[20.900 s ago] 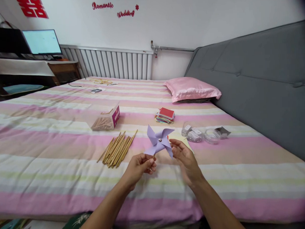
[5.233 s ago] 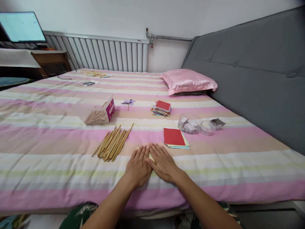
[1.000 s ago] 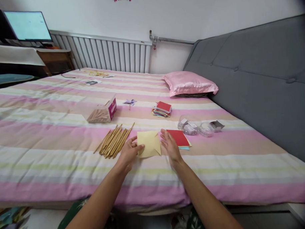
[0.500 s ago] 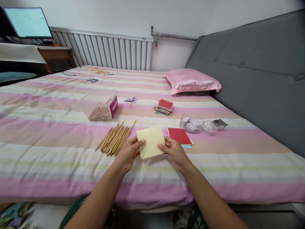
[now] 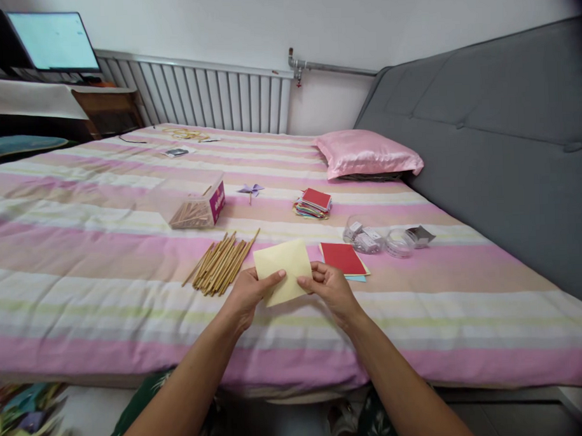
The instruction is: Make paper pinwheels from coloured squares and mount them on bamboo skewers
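Note:
A pale yellow square of paper (image 5: 287, 262) is held up between my two hands, just above the bed. My left hand (image 5: 248, 294) pinches its lower left part, the thumb lying across the front. At the lower right edge my right hand (image 5: 332, 289) grips it between thumb and fingers. The fingers behind the sheet are partly hidden. Left of the paper lies a bundle of thin golden-brown sticks (image 5: 221, 265). Close to my right hand is a small stack of paper squares with a red one (image 5: 343, 259) on top.
Farther back are a clear box (image 5: 190, 212) of sticks, a purple paper pinwheel (image 5: 250, 190) and a thicker stack of coloured squares (image 5: 314, 202). Clear round containers (image 5: 365, 237) stand at right, near a pink pillow (image 5: 367, 153) and the grey headboard (image 5: 488, 122). Coloured pieces (image 5: 28, 418) lie lower left.
The yellow paper has shifted slightly left and tilted. My left thumb has moved inward across its front, nearer the right thumb. The things on the bed have stayed put.

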`<state>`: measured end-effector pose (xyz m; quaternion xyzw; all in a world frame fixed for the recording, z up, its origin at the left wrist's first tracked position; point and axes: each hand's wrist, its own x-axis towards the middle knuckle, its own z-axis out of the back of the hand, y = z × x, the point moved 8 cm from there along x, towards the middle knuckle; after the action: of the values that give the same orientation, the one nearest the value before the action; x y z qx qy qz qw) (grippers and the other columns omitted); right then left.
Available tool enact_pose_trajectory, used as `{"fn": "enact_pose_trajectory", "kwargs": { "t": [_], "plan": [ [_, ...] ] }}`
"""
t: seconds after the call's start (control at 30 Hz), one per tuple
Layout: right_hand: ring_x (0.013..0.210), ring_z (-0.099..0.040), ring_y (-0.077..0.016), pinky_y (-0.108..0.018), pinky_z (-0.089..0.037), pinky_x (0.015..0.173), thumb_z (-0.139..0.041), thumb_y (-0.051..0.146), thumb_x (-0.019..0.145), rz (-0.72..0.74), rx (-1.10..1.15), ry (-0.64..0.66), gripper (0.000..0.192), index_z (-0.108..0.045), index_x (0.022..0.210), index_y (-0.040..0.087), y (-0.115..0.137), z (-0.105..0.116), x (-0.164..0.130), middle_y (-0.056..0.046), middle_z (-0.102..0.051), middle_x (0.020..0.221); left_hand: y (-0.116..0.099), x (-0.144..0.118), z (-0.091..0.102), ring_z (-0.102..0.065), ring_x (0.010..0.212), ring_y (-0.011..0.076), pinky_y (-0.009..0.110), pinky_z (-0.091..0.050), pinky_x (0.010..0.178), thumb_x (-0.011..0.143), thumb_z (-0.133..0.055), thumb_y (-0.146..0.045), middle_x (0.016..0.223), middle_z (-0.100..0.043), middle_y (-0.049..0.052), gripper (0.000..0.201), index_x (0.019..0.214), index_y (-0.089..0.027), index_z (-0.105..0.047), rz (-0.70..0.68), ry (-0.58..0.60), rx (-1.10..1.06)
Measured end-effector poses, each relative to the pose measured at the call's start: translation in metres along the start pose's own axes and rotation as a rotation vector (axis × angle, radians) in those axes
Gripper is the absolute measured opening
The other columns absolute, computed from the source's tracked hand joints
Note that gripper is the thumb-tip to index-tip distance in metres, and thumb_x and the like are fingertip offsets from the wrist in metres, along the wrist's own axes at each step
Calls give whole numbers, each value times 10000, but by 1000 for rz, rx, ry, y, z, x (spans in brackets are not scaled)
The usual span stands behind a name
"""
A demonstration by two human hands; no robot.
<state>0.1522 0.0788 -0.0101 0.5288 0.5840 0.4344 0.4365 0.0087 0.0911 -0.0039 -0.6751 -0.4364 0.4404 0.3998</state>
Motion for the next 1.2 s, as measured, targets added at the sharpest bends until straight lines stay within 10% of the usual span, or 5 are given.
{"fn": "enact_pose_trajectory", "kwargs": {
  "t": [0.5, 0.77, 0.97, 1.2],
  "plan": [
    [720, -625, -175, -308, -489, 701, -727, 399, 672, 107, -24, -27, 246, -685, 804, 197, 12, 7, 2, -24, -703, 795, -7, -1, -2, -633, 718, 193, 255, -454, 621, 584, -788, -324, 794, -716, 82, 308, 795, -113, -714, -71, 26, 112],
    [1030, -538, -245, -347, -445, 779, -684, 411, 715, 397, -313, -292, 206, -713, 808, 229, 43, 39, 1, -79, -583, 1136, -8, 4, 7, -599, 993, 251, 335, -439, 849, 618, -751, -407, 1030, -658, 114, 462, 983, -145, -645, -48, -40, 6],
    [1142, -486, -244, -350, -451, 832, -654, 382, 752, 474, -330, -130, 151, -705, 741, 240, 51, 28, -3, -48, -429, 1361, -3, -6, -21, -606, 1019, 300, 372, -473, 870, 739, -504, -641, 1059, -657, 201, 643, 988, -65, -647, 215, 294, -316],
    [1160, -459, -224, -394, -383, 965, -635, 245, 751, 465, -376, -2, 118, -702, 654, 248, 49, 15, -6, -10, -446, 1364, 1, 0, -5, -668, 761, 181, 227, -509, 672, 698, -712, -240, 867, -732, 105, 235, 893, -109, -708, 153, 152, -178]
  ]
}}
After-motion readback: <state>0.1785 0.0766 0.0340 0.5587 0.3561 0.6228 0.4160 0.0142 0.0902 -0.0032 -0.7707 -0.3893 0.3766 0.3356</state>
